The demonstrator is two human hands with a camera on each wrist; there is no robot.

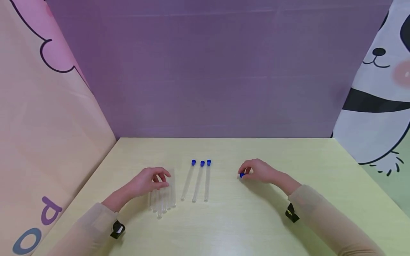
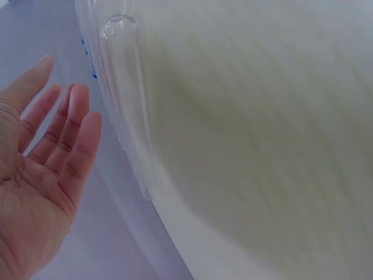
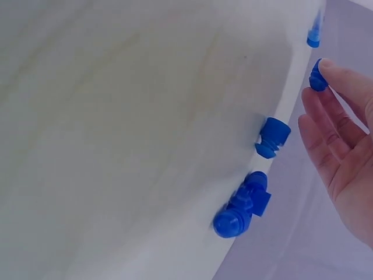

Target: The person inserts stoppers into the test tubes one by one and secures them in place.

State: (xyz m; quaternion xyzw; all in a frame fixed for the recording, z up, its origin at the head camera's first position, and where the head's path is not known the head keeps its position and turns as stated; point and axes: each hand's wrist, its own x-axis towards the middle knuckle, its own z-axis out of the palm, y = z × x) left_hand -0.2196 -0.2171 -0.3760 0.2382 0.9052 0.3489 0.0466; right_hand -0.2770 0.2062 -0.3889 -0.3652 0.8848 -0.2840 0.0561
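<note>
My right hand (image 1: 258, 170) pinches a small blue stopper (image 3: 317, 76) between thumb and fingertips, over the right half of the table. Below it in the right wrist view lie a ribbed blue stopper (image 3: 273, 137) and a cluster of several more stoppers (image 3: 232, 221). Over a group of clear test tubes (image 1: 159, 209) hovers my left hand (image 1: 150, 181), its fingers loosely bent and holding nothing. It hides the upper part of that group in the head view. One tube's rounded end (image 2: 120, 35) shows beside the left fingers in the left wrist view.
Three test tubes with blue stoppers lie side by side in the middle of the table: a left one (image 1: 188, 181), a middle one (image 1: 198, 183) and a right one (image 1: 208, 181). A purple backdrop (image 1: 208, 71) stands behind the pale table (image 1: 243, 227), with printed panels at both sides.
</note>
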